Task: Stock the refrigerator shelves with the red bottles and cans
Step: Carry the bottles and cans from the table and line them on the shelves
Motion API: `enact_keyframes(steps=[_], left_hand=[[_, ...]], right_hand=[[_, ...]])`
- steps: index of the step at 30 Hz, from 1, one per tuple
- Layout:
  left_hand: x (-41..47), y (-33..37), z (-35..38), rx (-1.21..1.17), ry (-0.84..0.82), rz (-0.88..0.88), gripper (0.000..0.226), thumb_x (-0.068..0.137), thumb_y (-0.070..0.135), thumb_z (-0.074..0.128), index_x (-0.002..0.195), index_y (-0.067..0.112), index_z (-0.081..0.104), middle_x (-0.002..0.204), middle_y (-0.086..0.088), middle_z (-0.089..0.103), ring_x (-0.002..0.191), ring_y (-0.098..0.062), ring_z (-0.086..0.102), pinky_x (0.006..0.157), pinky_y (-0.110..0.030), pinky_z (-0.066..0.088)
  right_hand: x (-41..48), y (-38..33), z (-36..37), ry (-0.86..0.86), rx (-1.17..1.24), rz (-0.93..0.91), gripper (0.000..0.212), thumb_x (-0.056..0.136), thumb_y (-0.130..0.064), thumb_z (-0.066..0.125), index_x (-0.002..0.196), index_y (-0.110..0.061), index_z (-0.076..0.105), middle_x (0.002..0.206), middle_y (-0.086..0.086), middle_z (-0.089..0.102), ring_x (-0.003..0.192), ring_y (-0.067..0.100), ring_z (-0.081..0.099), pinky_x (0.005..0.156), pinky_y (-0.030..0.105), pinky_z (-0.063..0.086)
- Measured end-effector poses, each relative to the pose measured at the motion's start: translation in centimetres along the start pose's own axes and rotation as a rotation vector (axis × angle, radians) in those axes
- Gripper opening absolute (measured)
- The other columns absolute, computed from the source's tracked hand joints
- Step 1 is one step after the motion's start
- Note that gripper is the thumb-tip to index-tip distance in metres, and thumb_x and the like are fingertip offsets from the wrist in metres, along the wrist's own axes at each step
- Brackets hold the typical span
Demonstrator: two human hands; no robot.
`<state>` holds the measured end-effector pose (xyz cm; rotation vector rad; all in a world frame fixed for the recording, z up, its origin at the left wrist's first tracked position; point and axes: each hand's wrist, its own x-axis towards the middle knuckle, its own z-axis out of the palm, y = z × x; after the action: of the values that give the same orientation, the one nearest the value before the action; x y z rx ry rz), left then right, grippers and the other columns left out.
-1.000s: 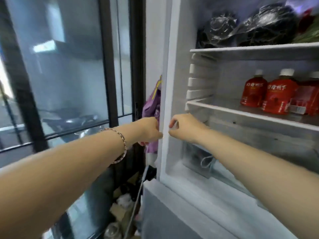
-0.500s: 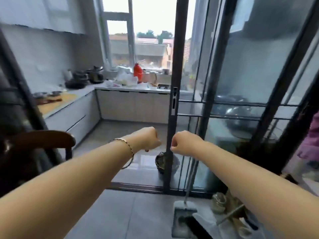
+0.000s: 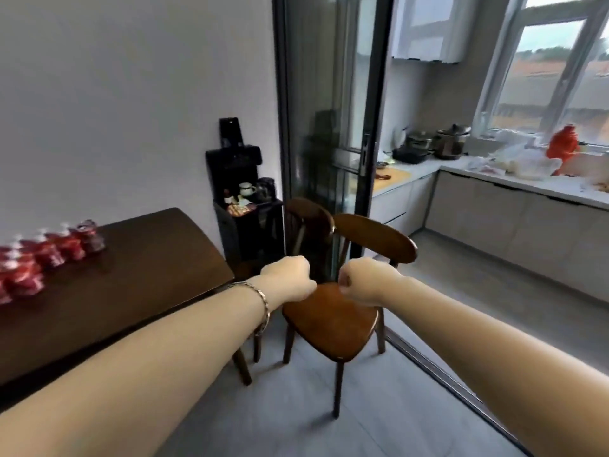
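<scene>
View now onto table [image 3: 138, 258], red bottles [image 3: 49, 255]

Dead centre, a brown wooden chair [image 3: 333, 311] stands on the grey floor [image 3: 445, 291]. Just behind it is a second chair [image 3: 306, 222] of the same make. Left of the chair, the corner of a dark wooden table [image 3: 138, 268] sits close by. Behind the chair and to the left, against the white wall, a black stand [image 3: 247, 235] carries a pale cup [image 3: 245, 189]. Directly behind the chair rises a black-framed glass sliding door [image 3: 329, 110]. Far off to its right runs a kitchen counter [image 3: 534, 189], with pots [image 3: 449, 141] under the window [image 3: 543, 77].
</scene>
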<state>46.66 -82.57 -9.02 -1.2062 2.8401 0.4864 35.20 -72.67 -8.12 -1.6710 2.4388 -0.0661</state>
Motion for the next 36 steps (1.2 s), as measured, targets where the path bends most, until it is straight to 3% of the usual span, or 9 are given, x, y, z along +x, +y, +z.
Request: enact_keyframes(steps=[4,7,13,17,23,29,33,36], left_hand=[[0.2,-10.2,-2.7,-0.034,0.029,-0.16,0.02,0.089,0.028,0.048,0.096,0.014,0.061,0.089,-0.003,0.059,0.083,-0.025,0.058,0.065,-0.029,0.042],[1.0,-16.4,-4.0,-0.061,0.056,-0.26,0.023,0.091,0.031,0.048,0.1,0.014,0.062,0.096,-0.005,0.063,0.088,-0.025,0.06,0.071,-0.031,0.045],[4.9,-27.0,-5.6,-0.104,0.083,-0.394,0.022,0.093,0.034,0.048,0.102,0.018,0.06,0.098,0.0,0.063,0.09,-0.021,0.06,0.075,-0.032,0.049],[8.1,-33.2,-7.5,-0.14,0.14,-0.49,0.02,0.093,0.033,0.046,0.093,0.017,0.06,0.091,0.001,0.062,0.084,-0.02,0.06,0.066,-0.027,0.042],[13.4,-45.3,-11.0,-0.19,0.219,-0.684,0.019,0.092,0.031,0.047,0.095,0.018,0.061,0.102,0.0,0.064,0.091,-0.021,0.061,0.072,-0.029,0.046],[16.5,-56.1,-11.6,-0.248,0.281,-0.785,0.014,0.093,0.029,0.047,0.096,0.02,0.058,0.101,0.002,0.062,0.089,-0.017,0.059,0.072,-0.03,0.047],[18.9,-65.1,-11.0,-0.295,0.336,-0.822,0.009,0.093,0.028,0.048,0.096,0.021,0.054,0.099,0.002,0.06,0.086,-0.015,0.058,0.072,-0.03,0.049],[20.7,-72.0,-10.3,-0.336,0.364,-0.825,0.022,0.093,0.028,0.05,0.113,0.02,0.05,0.11,0.0,0.057,0.093,-0.017,0.057,0.075,-0.031,0.05]], right_hand=[[7.0,-9.4,0.5,-0.005,-0.045,-0.155,0.022,0.088,-0.026,0.054,0.103,-0.018,0.067,0.104,0.003,0.065,0.097,0.024,0.062,0.079,0.033,0.052],[11.8,-14.5,1.1,-0.048,-0.054,-0.25,0.023,0.089,-0.026,0.053,0.107,-0.018,0.065,0.105,0.004,0.065,0.097,0.024,0.061,0.078,0.033,0.052],[23.1,-22.1,3.4,-0.111,-0.098,-0.377,0.027,0.091,-0.028,0.054,0.114,-0.016,0.061,0.107,0.003,0.064,0.097,0.021,0.061,0.083,0.033,0.054],[31.1,-26.2,3.8,-0.121,-0.124,-0.441,0.028,0.091,-0.027,0.052,0.114,-0.014,0.062,0.11,0.004,0.064,0.097,0.024,0.062,0.084,0.037,0.054],[44.2,-35.2,4.7,-0.209,-0.031,-0.546,0.033,0.091,-0.026,0.051,0.12,-0.013,0.059,0.117,0.006,0.063,0.105,0.026,0.06,0.092,0.04,0.051],[52.1,-44.1,7.5,-0.246,-0.094,-0.626,0.025,0.09,-0.025,0.049,0.11,-0.016,0.062,0.116,0.004,0.062,0.105,0.025,0.06,0.089,0.038,0.05],[57.7,-50.3,10.3,-0.24,-0.088,-0.649,0.026,0.092,-0.025,0.048,0.116,-0.02,0.056,0.119,0.002,0.06,0.108,0.024,0.057,0.088,0.034,0.048],[61.8,-55.0,12.6,-0.259,-0.057,-0.629,0.032,0.092,-0.027,0.048,0.123,-0.022,0.052,0.124,0.002,0.056,0.112,0.023,0.055,0.091,0.034,0.047]])
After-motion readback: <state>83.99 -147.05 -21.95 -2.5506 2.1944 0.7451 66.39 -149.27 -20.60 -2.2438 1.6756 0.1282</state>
